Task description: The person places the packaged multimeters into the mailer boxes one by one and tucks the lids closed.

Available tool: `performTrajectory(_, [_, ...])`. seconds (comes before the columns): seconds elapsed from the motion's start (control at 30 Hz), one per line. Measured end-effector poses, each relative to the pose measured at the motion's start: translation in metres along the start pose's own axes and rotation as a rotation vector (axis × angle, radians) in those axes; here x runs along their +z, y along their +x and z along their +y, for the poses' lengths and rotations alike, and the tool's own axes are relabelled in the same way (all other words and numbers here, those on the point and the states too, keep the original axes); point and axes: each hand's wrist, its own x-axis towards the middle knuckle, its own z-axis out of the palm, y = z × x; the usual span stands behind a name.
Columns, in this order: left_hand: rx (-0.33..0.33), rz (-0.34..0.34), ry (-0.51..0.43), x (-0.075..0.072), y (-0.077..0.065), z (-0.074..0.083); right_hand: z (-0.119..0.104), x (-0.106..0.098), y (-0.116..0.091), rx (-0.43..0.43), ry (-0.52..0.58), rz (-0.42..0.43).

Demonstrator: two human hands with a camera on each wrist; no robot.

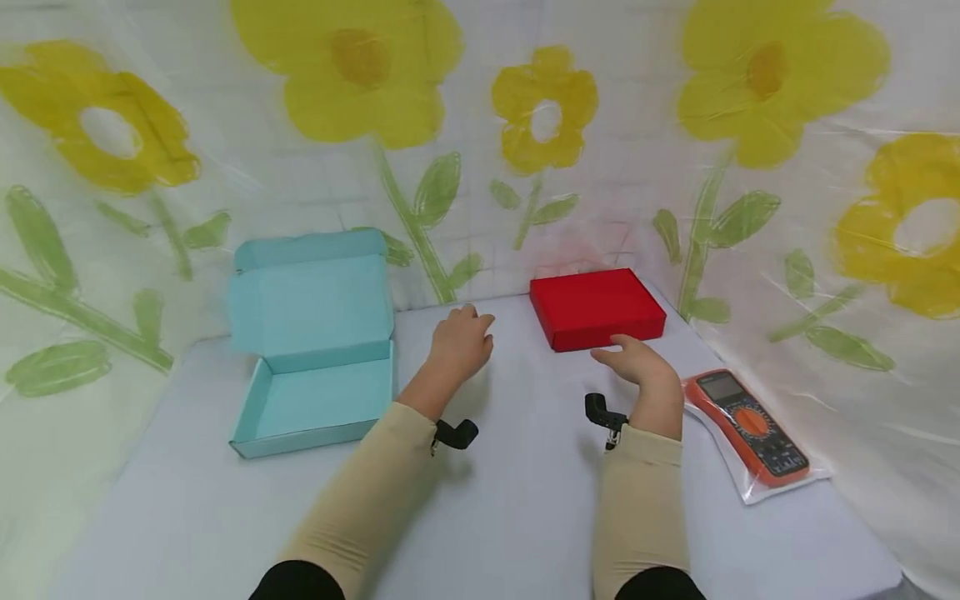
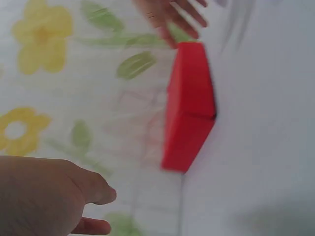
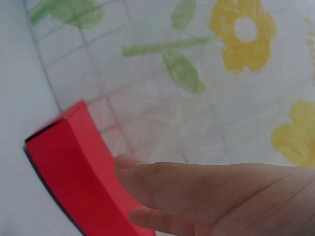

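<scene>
A closed red box [image 1: 596,304] lies flat near the back edge of the table. My right hand [image 1: 641,365] is just in front of its near right side, fingers loosely extended. In the right wrist view the thumb and a finger overlap the red box [image 3: 78,172]; whether they touch it I cannot tell. My left hand [image 1: 461,343] hovers between the two boxes with loosely bent fingers and holds nothing. To its left stands a light blue box [image 1: 322,400] with its lid raised. In the left wrist view the left hand [image 2: 44,196] is apart from the red box [image 2: 189,103].
At the right edge of the table [image 1: 517,500] lies an orange and black multimeter [image 1: 750,425] in a clear plastic bag, beside my right forearm. A curtain [image 1: 480,217] printed with yellow flowers hangs behind the table and along its right side.
</scene>
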Motion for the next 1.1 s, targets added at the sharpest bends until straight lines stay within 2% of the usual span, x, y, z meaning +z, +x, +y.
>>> performTrajectory(0.13, [-0.124,0.012,-0.106,-0.029,-0.04,-0.045,-0.009,0.002,-0.005,-0.042,-0.011,-0.032])
performTrajectory(0.3, [-0.322,0.047,-0.261,-0.046,-0.084,-0.111,-0.016,-0.004,-0.007,-0.073,-0.039,-0.047])
performTrajectory(0.43, [-0.496,0.118,-0.383,-0.051,-0.125,-0.173,-0.019,-0.002,-0.009,-0.076,-0.05,-0.064])
performTrajectory(0.5, [-0.584,0.162,-0.427,-0.046,-0.145,-0.201,-0.019,0.001,-0.011,-0.08,-0.056,-0.074])
performTrajectory(0.6, [-0.683,0.216,-0.443,-0.035,-0.167,-0.232,-0.02,0.005,-0.013,-0.095,-0.063,-0.077])
performTrajectory(0.73, [-0.708,0.172,-0.489,-0.018,-0.173,-0.257,-0.021,0.005,-0.015,-0.096,-0.064,-0.071])
performTrajectory(0.87, [-0.726,0.105,-0.564,-0.011,-0.177,-0.269,-0.026,0.007,-0.018,-0.089,-0.051,-0.076])
performTrajectory(1.0, [-0.769,0.114,-0.618,-0.007,-0.178,-0.274,-0.029,0.007,-0.019,-0.089,-0.055,-0.078])
performTrajectory(1.1, [-0.767,0.13,-0.628,-0.006,-0.178,-0.275,-0.031,0.007,-0.019,-0.09,-0.064,-0.076])
